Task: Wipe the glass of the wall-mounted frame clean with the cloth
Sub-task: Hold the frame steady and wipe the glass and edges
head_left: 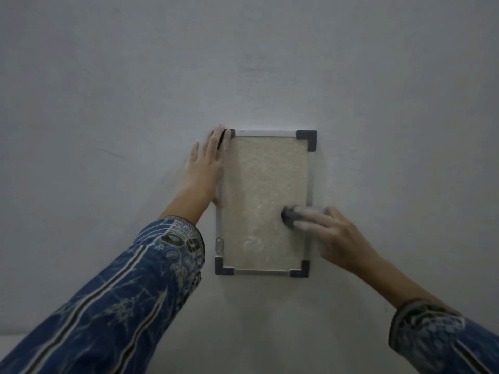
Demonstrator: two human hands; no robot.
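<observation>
On my feed the wall-mounted frame (264,133) hangs upright on a pale grey wall (270,63), a slim light rim with dark corner brackets (306,139) around a sheet of glass (266,184) over a beige, grainy backing. The left hand (206,168) is released and flat, fingers straight. Its fingertips cover the frame's upper left corner, where a strip of the dark bracket shows between two fingers. The palm lies along the left rim, partly on the wall beside it. The right hand (332,233) reaches in from the lower right, and its fingers are bent over a small dark grey cloth (288,215), bunched into a wad. They grasp it and press it against the glass in the lower right part of the pane, just inside the right rim. Those fingers are smeared by motion blur, so I cannot make out the thumb. Faint streaks show on the glass below and left of the cloth. Both forearms wear blue patterned sleeves (135,287), the right cuff near the lower right corner of my view.
</observation>
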